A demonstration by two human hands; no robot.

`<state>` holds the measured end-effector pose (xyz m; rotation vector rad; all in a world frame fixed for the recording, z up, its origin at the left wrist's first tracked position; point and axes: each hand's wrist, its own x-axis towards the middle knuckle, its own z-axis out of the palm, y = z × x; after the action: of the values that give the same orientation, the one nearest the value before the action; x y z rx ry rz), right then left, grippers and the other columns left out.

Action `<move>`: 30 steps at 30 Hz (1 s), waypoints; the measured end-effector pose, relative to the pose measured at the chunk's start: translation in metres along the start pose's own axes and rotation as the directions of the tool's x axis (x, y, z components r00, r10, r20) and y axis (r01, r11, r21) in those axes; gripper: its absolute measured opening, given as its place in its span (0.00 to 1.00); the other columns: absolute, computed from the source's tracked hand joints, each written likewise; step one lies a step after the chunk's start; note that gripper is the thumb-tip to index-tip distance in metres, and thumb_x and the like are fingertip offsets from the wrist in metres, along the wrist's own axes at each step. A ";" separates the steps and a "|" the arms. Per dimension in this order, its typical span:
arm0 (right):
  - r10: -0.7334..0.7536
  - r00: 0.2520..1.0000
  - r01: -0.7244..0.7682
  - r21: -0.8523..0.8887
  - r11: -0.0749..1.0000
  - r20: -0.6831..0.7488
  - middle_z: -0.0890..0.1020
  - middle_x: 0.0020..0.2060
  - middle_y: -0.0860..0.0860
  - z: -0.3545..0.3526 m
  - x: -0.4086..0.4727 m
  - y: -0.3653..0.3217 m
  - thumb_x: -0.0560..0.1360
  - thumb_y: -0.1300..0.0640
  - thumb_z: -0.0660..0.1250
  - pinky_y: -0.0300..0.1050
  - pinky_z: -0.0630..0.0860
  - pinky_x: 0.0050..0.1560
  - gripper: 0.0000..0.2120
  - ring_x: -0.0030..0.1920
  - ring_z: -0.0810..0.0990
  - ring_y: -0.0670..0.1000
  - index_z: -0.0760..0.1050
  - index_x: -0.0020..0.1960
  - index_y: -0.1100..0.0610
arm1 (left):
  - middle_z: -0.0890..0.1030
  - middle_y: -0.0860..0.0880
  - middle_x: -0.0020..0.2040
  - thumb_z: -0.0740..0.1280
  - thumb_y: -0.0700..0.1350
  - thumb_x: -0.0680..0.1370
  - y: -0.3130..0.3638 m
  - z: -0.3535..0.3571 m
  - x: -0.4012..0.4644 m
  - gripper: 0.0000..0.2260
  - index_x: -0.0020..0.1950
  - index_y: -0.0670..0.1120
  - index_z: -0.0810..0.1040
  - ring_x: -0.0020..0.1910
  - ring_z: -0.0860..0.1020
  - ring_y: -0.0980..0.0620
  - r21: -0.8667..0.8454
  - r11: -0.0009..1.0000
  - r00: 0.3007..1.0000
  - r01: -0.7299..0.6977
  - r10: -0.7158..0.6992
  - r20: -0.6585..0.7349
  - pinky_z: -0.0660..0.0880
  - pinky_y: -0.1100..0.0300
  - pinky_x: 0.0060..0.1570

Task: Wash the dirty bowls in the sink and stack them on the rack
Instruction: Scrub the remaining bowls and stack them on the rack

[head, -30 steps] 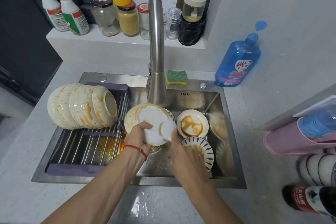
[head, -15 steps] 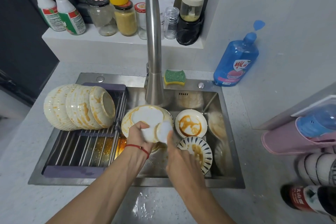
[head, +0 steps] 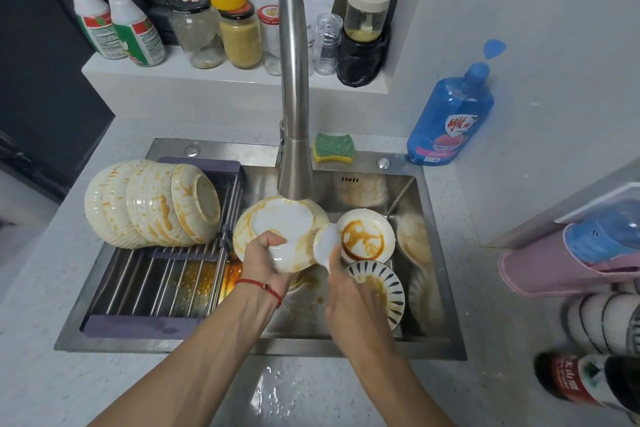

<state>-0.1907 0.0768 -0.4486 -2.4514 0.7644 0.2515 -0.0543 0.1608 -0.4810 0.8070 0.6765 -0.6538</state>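
Note:
My left hand (head: 263, 260) grips the near rim of a white bowl (head: 277, 218) smeared with orange sauce, held tilted under the faucet (head: 294, 97) over the sink (head: 429, 274). My right hand (head: 353, 298) holds a small white dish (head: 325, 243) at the bowl's right edge. Several sauce-stained bowls (head: 152, 204) lean on their sides in a row on the roll-up rack (head: 156, 288) over the sink's left half. In the basin lie a white bowl with an orange ring (head: 363, 236) and a blue-striped bowl (head: 384, 288).
A green and yellow sponge (head: 333, 147) lies on the sink's back ledge, with a blue soap bottle (head: 450, 118) to its right. Jars and spray bottles line the shelf behind. More bowls lean against the basin's right wall (head: 414, 243). Water is spilled on the front counter (head: 270, 392).
My right hand has slid the small white dish rightward, from the bowl's face to its right edge. My left hand keeps its grip on the bowl.

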 end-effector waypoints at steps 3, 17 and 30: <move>0.000 0.998 0.001 -0.005 1.000 0.061 0.78 0.37 0.49 -0.009 0.007 0.018 0.84 0.60 0.60 0.51 0.77 0.37 0.37 0.37 0.77 0.48 0.43 0.83 0.43 | 0.82 0.38 0.59 0.64 0.31 0.62 0.004 -0.008 0.004 0.27 0.62 0.35 0.78 0.56 0.82 0.34 0.101 0.994 0.999 -0.036 0.039 -0.026 0.81 0.35 0.51; -0.098 0.986 0.116 -0.128 0.985 0.135 0.80 0.55 0.59 -0.015 0.020 -0.003 0.81 0.61 0.58 0.53 0.69 0.42 0.36 0.47 0.73 0.58 0.44 0.83 0.47 | 0.86 0.41 0.56 0.73 0.28 0.55 0.007 -0.028 -0.002 0.36 0.64 0.45 0.80 0.59 0.83 0.37 0.578 0.766 0.952 -0.282 0.151 0.266 0.83 0.38 0.54; -0.115 0.988 0.132 -0.163 0.978 0.107 0.81 0.51 0.57 -0.009 0.015 -0.005 0.81 0.60 0.59 0.52 0.69 0.41 0.39 0.43 0.74 0.56 0.40 0.83 0.47 | 0.85 0.40 0.57 0.71 0.28 0.55 0.018 -0.023 -0.007 0.38 0.66 0.43 0.79 0.57 0.84 0.40 0.550 0.779 0.938 -0.302 0.138 0.319 0.83 0.45 0.51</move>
<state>-0.1757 0.0684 -0.4435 -2.6134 0.5665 0.4000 -0.0517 0.1905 -0.4797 1.3339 0.1085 -0.7484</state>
